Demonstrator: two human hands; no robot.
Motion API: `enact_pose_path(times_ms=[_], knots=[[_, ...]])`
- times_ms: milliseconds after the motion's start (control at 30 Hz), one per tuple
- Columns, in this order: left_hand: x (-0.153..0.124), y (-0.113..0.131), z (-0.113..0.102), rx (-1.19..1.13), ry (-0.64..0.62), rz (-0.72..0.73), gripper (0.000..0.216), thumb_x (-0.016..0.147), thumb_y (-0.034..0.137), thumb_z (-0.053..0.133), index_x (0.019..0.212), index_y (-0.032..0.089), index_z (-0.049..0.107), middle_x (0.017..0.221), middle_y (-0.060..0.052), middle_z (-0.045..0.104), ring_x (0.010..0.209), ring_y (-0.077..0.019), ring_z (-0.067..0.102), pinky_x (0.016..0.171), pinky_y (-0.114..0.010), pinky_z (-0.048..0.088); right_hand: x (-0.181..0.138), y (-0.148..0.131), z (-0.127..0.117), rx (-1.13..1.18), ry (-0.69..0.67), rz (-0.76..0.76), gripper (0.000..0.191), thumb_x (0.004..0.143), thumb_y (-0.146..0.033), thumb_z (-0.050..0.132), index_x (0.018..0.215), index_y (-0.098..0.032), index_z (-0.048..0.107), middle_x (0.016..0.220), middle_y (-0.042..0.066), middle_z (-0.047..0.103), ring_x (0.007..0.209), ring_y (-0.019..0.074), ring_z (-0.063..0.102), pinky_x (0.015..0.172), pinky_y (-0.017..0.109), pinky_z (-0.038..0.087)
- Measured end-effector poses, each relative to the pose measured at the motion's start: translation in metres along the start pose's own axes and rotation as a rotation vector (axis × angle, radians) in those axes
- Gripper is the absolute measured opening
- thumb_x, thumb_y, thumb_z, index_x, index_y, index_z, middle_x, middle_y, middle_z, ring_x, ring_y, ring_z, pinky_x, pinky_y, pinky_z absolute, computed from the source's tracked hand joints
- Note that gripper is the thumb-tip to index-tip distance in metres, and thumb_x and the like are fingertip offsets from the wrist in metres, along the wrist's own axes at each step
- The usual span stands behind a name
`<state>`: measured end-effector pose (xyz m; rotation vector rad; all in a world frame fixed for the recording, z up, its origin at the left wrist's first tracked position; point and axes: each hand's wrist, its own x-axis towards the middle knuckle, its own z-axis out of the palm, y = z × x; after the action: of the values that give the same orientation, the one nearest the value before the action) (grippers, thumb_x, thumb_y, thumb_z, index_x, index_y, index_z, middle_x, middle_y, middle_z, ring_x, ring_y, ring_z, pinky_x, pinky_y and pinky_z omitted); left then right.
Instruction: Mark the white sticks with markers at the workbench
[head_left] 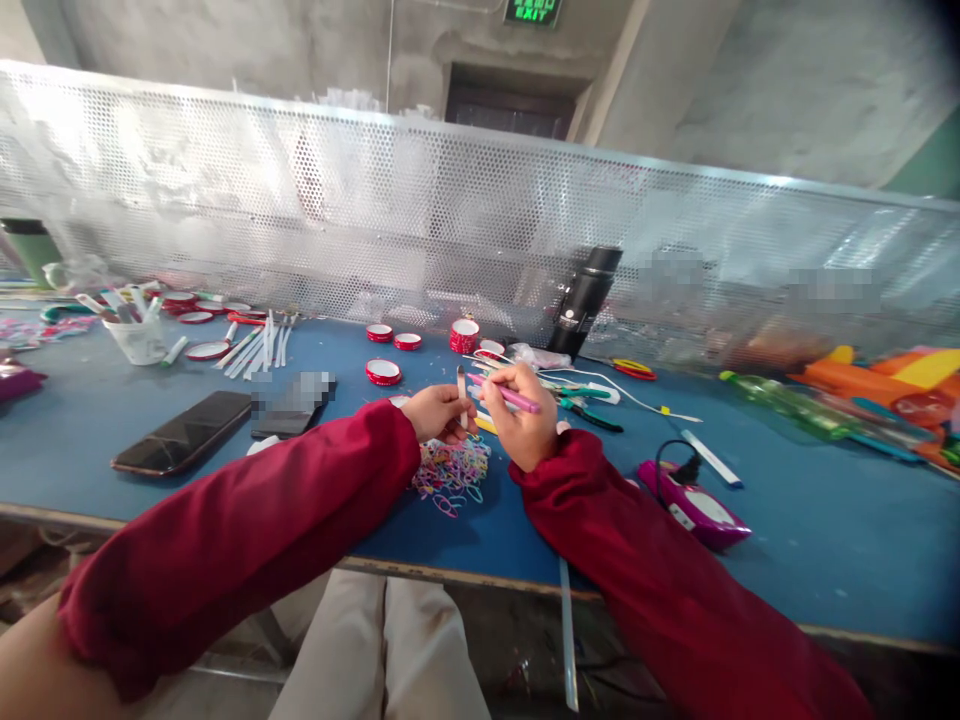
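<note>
Between the thumb and fingers of my left hand is a short pale strip with a dark top end, held upright. My right hand grips a pink pen, its tip pointing left and close to the strip's top. I cannot tell whether they touch. Just below my hands lies a loose heap of small coloured rubber bands on the blue table. Behind my hands stand several red-rimmed round tins or lids, among them a stack and a single one.
Two phones lie at left, near a white cup of markers and white strips. A black bottle stands by the perforated metal screen. Pliers and a purple power strip with a plug are at right.
</note>
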<state>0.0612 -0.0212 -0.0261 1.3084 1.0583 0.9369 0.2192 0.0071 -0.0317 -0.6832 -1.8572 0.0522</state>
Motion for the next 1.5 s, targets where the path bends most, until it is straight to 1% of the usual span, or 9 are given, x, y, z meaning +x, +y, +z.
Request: enact_pose_path(times_ms=[100, 167, 367, 433, 633, 900, 1133, 1300, 1500], knots=[[0.001, -0.002, -0.001, 0.006, 0.013, 0.016, 0.016, 0.092, 0.018, 0.042, 0.082, 0.014, 0.054, 0.065, 0.0, 0.062, 0.043, -0.0058, 0.053, 0.043, -0.017, 0.041, 0.001, -0.002, 0.0, 0.009, -0.029, -0.096, 0.017, 0.087, -0.025, 0.054, 0.102, -0.026, 0.062, 0.098, 0.003, 0.071, 0.091, 0.0203, 0.066, 0.085, 0.037, 0.051], [0.002, -0.001, 0.0, 0.0, 0.025, 0.017, 0.015, 0.092, 0.018, 0.041, 0.083, 0.014, 0.054, 0.065, 0.0, 0.062, 0.043, -0.0058, 0.053, 0.043, -0.017, 0.041, 0.001, -0.002, 0.001, 0.005, -0.011, -0.131, 0.018, 0.086, -0.023, 0.055, 0.101, -0.026, 0.064, 0.102, 0.004, 0.071, 0.097, 0.0211, 0.065, 0.089, 0.038, 0.05], [-0.001, 0.006, 0.002, -0.015, 0.032, -0.041, 0.02, 0.092, 0.016, 0.039, 0.079, 0.013, 0.055, 0.06, -0.001, 0.061, 0.041, -0.0064, 0.052, 0.045, -0.019, 0.043, -0.002, -0.003, 0.005, 0.076, 0.044, 0.068, 0.014, 0.083, -0.028, 0.059, 0.096, -0.023, 0.06, 0.083, 0.003, 0.072, 0.071, 0.0188, 0.069, 0.065, 0.032, 0.055], [-0.001, 0.006, 0.003, -0.005, 0.037, -0.054, 0.02, 0.092, 0.015, 0.039, 0.079, 0.013, 0.055, 0.06, -0.001, 0.062, 0.041, -0.0066, 0.053, 0.045, -0.019, 0.044, -0.003, -0.003, 0.004, 0.103, 0.05, 0.098, 0.01, 0.084, -0.03, 0.058, 0.092, -0.023, 0.058, 0.075, 0.001, 0.071, 0.065, 0.0173, 0.068, 0.062, 0.03, 0.054], [0.001, 0.003, 0.004, -0.005, -0.013, -0.033, 0.013, 0.089, 0.015, 0.045, 0.079, 0.014, 0.053, 0.059, 0.0, 0.063, 0.042, -0.0059, 0.055, 0.045, -0.016, 0.044, -0.002, 0.002, 0.0, -0.012, 0.031, 0.021, 0.011, 0.084, -0.032, 0.059, 0.078, -0.022, 0.06, 0.072, 0.002, 0.068, 0.071, 0.019, 0.067, 0.065, 0.031, 0.052], [0.0, 0.003, 0.001, -0.01, -0.008, -0.038, 0.016, 0.089, 0.027, 0.049, 0.08, 0.014, 0.052, 0.059, -0.002, 0.064, 0.041, -0.0076, 0.055, 0.043, -0.017, 0.043, 0.003, -0.004, -0.003, 0.014, 0.04, -0.062, 0.015, 0.084, -0.029, 0.059, 0.097, -0.024, 0.063, 0.094, 0.004, 0.07, 0.085, 0.0205, 0.066, 0.077, 0.036, 0.052], [0.001, 0.002, 0.0, 0.071, 0.028, 0.012, 0.015, 0.088, 0.021, 0.046, 0.077, 0.014, 0.054, 0.07, -0.001, 0.063, 0.044, -0.0056, 0.055, 0.039, -0.015, 0.036, -0.001, -0.003, 0.0, 0.05, 0.081, 0.057, 0.012, 0.082, -0.029, 0.06, 0.092, -0.021, 0.06, 0.083, 0.004, 0.067, 0.074, 0.0187, 0.064, 0.065, 0.031, 0.051], [0.002, 0.0, 0.0, 0.106, 0.055, 0.062, 0.016, 0.085, 0.021, 0.047, 0.074, 0.014, 0.056, 0.061, 0.002, 0.054, 0.042, -0.006, 0.053, 0.038, -0.016, 0.031, -0.002, -0.008, -0.005, -0.009, 0.06, -0.001, 0.012, 0.083, -0.028, 0.06, 0.073, -0.022, 0.057, 0.067, 0.001, 0.062, 0.068, 0.0181, 0.061, 0.066, 0.032, 0.049], [0.001, -0.001, 0.005, 0.026, 0.113, 0.068, 0.015, 0.085, 0.02, 0.047, 0.078, 0.014, 0.058, 0.059, 0.003, 0.053, 0.041, -0.0041, 0.047, 0.037, -0.016, 0.028, 0.002, -0.011, -0.012, 0.014, 0.041, -0.072, 0.007, 0.086, -0.023, 0.056, 0.086, -0.024, 0.063, 0.081, 0.002, 0.068, 0.079, 0.0194, 0.063, 0.076, 0.036, 0.05]])
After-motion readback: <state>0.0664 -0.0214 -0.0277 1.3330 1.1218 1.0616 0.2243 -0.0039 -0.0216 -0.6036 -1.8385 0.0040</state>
